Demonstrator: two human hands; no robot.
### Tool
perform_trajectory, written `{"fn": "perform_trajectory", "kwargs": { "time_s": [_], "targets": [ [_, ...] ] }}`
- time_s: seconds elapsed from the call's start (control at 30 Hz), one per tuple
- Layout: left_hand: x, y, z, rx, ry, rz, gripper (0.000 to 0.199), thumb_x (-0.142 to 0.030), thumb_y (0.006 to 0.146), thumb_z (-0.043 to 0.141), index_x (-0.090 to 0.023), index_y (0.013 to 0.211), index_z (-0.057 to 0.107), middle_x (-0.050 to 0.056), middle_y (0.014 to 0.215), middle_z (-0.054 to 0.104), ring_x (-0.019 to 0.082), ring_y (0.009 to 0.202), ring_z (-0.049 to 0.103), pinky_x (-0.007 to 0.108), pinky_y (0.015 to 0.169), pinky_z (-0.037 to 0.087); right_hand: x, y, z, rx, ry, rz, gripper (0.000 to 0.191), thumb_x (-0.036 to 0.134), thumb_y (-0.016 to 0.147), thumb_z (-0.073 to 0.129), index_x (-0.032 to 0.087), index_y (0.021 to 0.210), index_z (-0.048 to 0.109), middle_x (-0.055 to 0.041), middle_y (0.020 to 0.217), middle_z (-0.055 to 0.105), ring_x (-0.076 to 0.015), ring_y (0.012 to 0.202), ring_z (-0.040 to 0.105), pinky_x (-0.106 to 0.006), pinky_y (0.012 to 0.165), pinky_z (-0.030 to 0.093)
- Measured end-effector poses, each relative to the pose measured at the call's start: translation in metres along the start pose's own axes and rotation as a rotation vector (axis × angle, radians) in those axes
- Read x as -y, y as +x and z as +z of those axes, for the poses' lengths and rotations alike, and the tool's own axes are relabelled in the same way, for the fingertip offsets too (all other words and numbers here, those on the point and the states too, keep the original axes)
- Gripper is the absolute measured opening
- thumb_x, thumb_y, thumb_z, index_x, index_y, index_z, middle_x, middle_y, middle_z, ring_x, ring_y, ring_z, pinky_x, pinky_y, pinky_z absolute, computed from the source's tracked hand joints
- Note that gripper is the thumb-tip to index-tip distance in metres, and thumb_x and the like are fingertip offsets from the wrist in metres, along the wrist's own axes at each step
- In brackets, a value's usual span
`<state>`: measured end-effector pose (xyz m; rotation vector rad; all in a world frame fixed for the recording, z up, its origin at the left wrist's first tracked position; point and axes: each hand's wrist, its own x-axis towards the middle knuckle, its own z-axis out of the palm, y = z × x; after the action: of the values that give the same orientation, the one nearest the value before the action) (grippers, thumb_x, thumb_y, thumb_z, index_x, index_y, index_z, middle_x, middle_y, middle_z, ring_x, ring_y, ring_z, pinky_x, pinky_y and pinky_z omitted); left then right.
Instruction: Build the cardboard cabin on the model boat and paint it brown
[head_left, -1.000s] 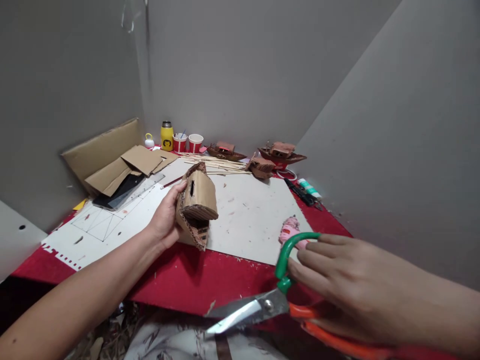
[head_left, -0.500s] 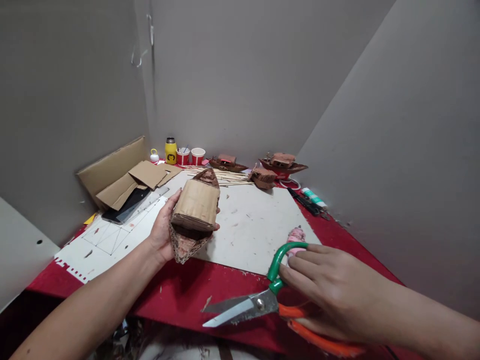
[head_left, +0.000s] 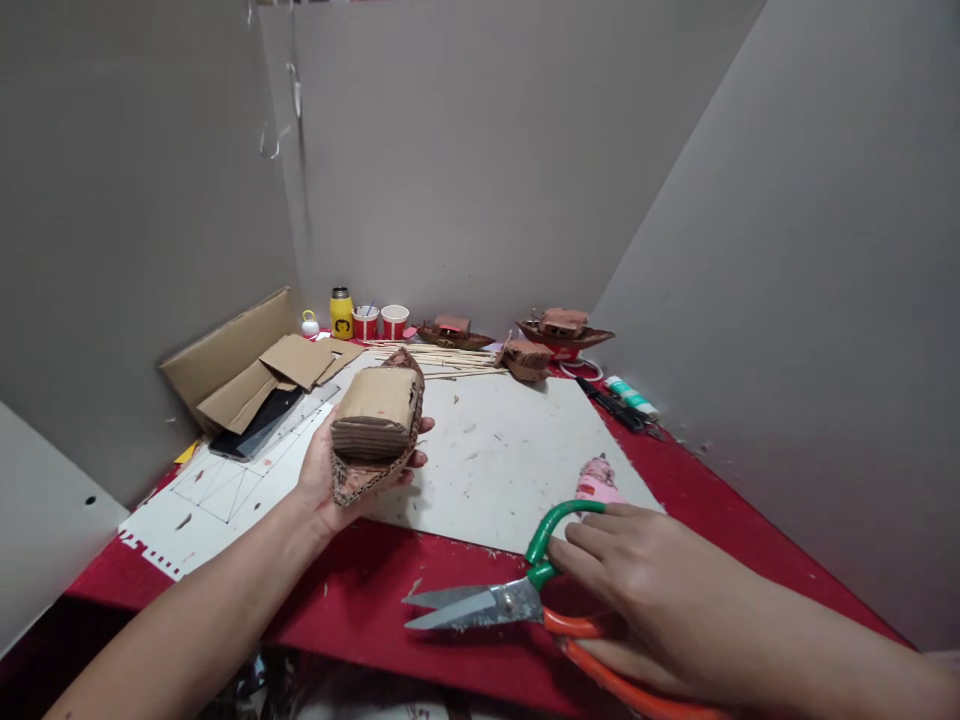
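A small cardboard boat (head_left: 377,410) with a curved tan roof rests in my left hand (head_left: 322,480), whose fingers reach round underneath and show at its right side. The boat's pointed front end faces down toward me. My right hand (head_left: 637,570) grips scissors (head_left: 517,600) with one green and one orange handle. The scissor blades are slightly apart, point left, and hang over the red table edge with nothing between them. Just beyond my right hand lies a pink wrapped object (head_left: 598,480) on the white sheet.
On the red table (head_left: 720,520), a white sheet (head_left: 487,460) bears thin sticks (head_left: 450,360). Model boats (head_left: 562,325), red cups (head_left: 394,322) and a yellow bottle (head_left: 341,314) stand behind. Cardboard pieces (head_left: 240,360) and a phone (head_left: 255,425) lie left; a glue stick (head_left: 631,396) lies right.
My left hand has tilted the boat, so more of the roof's near end shows, and moved it slightly left. The scissors have shifted slightly left and up, their blades still a little apart.
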<state>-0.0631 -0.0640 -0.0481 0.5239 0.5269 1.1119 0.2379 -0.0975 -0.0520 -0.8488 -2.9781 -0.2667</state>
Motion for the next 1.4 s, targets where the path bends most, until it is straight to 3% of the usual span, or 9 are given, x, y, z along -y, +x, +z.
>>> {"fn": "perform_trajectory", "kwargs": {
  "time_s": [0.13,0.4,0.63,0.7,0.83,0.9,1.07,1.2,1.4],
  "targets": [
    [-0.001,0.001,0.0,-0.039,-0.023,0.02,0.057,-0.033,0.094,0.033,-0.002,0.138,0.053,0.022,0.096,0.078,0.027,0.066,0.074,0.032,0.057,0.057,0.001,0.004,0.009,0.052,0.006,0.083,0.02,0.038,0.089,0.059,0.021,0.08,0.059,-0.0065,0.073,0.067,-0.023,0.065,0.062,-0.034,0.062,0.038],
    [-0.004,0.001,0.005,-0.139,-0.021,0.07,0.068,-0.053,0.1,0.028,-0.004,0.135,0.058,0.02,0.087,0.078,0.028,0.061,0.073,0.036,0.051,0.056,0.012,0.043,0.019,0.125,0.023,0.298,0.023,0.039,0.088,0.06,0.019,0.078,0.061,-0.0092,0.074,0.07,-0.0277,0.066,0.068,-0.035,0.059,0.037],
    [0.004,-0.001,0.017,-0.234,-0.067,0.198,0.052,-0.051,0.097,0.045,-0.012,0.12,0.069,0.009,0.074,0.077,0.025,0.06,0.073,0.035,0.058,0.059,0.0,0.059,0.023,0.129,0.079,0.263,0.019,0.038,0.09,0.063,0.02,0.095,0.065,-0.0076,0.09,0.072,-0.0259,0.078,0.072,-0.034,0.063,0.047],
    [0.008,-0.001,0.015,-0.225,-0.054,0.207,0.05,-0.051,0.097,0.046,-0.013,0.119,0.07,0.009,0.074,0.077,0.024,0.061,0.073,0.035,0.062,0.06,-0.005,0.056,0.018,0.058,0.114,0.236,0.02,0.035,0.091,0.063,0.021,0.104,0.065,-0.0084,0.099,0.073,-0.0259,0.085,0.072,-0.035,0.069,0.052],
    [0.018,0.0,0.011,-0.24,0.0,0.29,0.043,-0.045,0.096,0.052,-0.015,0.122,0.07,0.006,0.084,0.08,0.022,0.07,0.074,0.035,0.077,0.06,0.001,0.063,-0.005,-0.497,0.234,0.132,0.036,0.031,0.095,0.061,0.019,0.129,0.055,-0.0132,0.119,0.07,-0.0256,0.108,0.068,-0.039,0.093,0.054],
    [0.023,0.001,0.01,-0.239,0.024,0.348,0.04,-0.044,0.094,0.06,-0.017,0.12,0.071,0.005,0.091,0.081,0.021,0.079,0.075,0.032,0.085,0.058,0.011,0.074,-0.016,-0.677,0.272,0.059,0.048,0.03,0.095,0.063,0.02,0.139,0.047,-0.0145,0.127,0.066,-0.0256,0.121,0.061,-0.041,0.104,0.05],
    [0.031,0.002,0.006,-0.144,0.076,0.414,0.04,-0.048,0.088,0.069,-0.019,0.114,0.075,0.004,0.106,0.08,0.026,0.109,0.071,0.033,0.102,0.051,0.032,0.109,-0.027,-0.657,0.329,-0.057,0.075,0.03,0.086,0.072,0.021,0.151,0.034,-0.0186,0.15,0.046,-0.0283,0.144,0.041,-0.047,0.118,0.038],
    [0.036,0.004,0.0,-0.111,0.108,0.511,0.041,-0.048,0.086,0.072,-0.023,0.119,0.073,0.002,0.125,0.075,0.027,0.131,0.059,0.034,0.112,0.042,0.032,0.127,-0.024,-0.641,0.332,-0.094,0.079,0.027,0.084,0.072,0.023,0.152,0.033,-0.0182,0.151,0.045,-0.0289,0.144,0.04,-0.051,0.118,0.037],
    [0.04,0.007,-0.007,-0.107,0.116,0.502,0.049,-0.051,0.09,0.067,-0.026,0.132,0.067,0.003,0.137,0.068,0.029,0.14,0.05,0.04,0.116,0.038,0.03,0.135,-0.024,-0.615,0.382,-0.075,0.076,0.024,0.083,0.07,0.026,0.151,0.035,-0.0158,0.151,0.046,-0.0285,0.144,0.041,-0.051,0.119,0.036]
  ]
}}
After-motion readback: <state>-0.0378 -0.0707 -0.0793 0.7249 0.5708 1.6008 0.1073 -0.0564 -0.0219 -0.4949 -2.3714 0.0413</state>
